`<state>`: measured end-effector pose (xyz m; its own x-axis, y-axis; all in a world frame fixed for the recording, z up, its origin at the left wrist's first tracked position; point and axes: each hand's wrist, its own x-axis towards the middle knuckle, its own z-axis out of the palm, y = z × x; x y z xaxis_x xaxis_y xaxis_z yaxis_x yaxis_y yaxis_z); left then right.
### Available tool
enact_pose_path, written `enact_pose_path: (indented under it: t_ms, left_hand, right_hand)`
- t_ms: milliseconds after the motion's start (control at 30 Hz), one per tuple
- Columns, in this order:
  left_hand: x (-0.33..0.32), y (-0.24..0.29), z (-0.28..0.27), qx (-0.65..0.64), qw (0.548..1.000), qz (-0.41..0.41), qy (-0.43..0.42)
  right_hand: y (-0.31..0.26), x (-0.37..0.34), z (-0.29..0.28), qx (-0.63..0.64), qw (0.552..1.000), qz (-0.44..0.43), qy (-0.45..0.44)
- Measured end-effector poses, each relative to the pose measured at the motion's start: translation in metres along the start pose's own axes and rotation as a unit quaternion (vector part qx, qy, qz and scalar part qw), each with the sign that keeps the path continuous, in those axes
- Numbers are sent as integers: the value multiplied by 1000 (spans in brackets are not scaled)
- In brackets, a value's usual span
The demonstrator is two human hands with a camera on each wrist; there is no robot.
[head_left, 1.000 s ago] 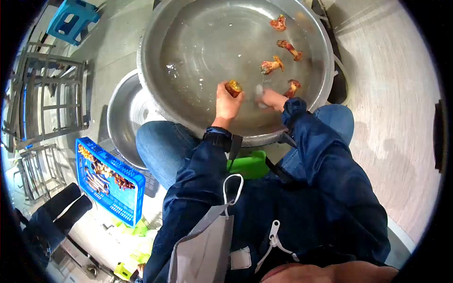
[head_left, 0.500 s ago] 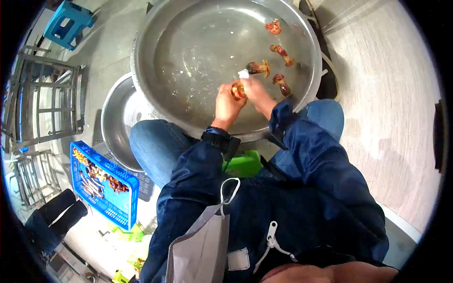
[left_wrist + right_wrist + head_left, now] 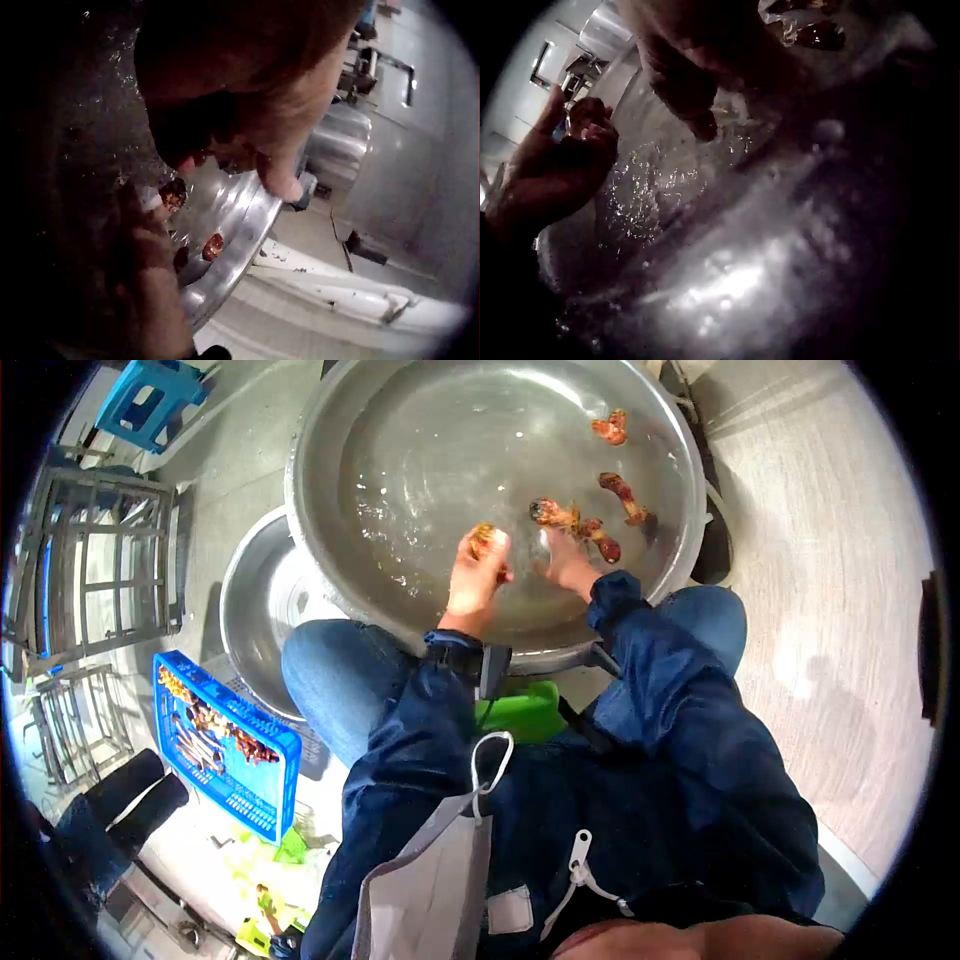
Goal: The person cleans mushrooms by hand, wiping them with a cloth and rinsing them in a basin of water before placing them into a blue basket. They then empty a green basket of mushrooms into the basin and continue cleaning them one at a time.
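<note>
In the head view my left hand [image 3: 475,580] grips a yellow-brown mushroom piece [image 3: 482,536] above the water of a wide metal basin [image 3: 300,490]. The right wrist view also shows my left hand [image 3: 559,169], its fingers curled round the dark piece [image 3: 586,112]. To its right my right hand [image 3: 570,565] is low at the water, a small white piece [image 3: 545,540] pinched at its fingertips; the piece is partly hidden. Just beyond my right hand lie a mushroom with a dark end [image 3: 552,513] and a reddish one [image 3: 602,542], close together.
Two more mushrooms [image 3: 610,428] [image 3: 624,496] lie at the basin's right side. A smaller metal basin [image 3: 240,600] stands left, with a blue crate [image 3: 240,785] of sorted pieces below it. Something green [image 3: 525,712] is between the knees. A blue stool [image 3: 150,405] stands far left.
My hands were together at the held piece half a second ago and are now apart, the right one further right. The dark-ended mushroom and the reddish one have come closer together.
</note>
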<state>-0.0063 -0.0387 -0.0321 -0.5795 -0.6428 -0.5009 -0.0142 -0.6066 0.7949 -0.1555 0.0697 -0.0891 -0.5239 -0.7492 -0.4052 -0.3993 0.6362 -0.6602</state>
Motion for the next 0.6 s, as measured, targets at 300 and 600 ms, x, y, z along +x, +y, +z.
enact_pose_path:
  t_ms: [300,600]
  left_hand:
    - [18,-29,-6,-295,942,-156,40]
    - [-6,-16,5,-316,941,-117,-13]
  right_hand:
    - [-93,-49,15,-31,961,-267,59]
    - [-89,-49,-1,20,929,-349,119]
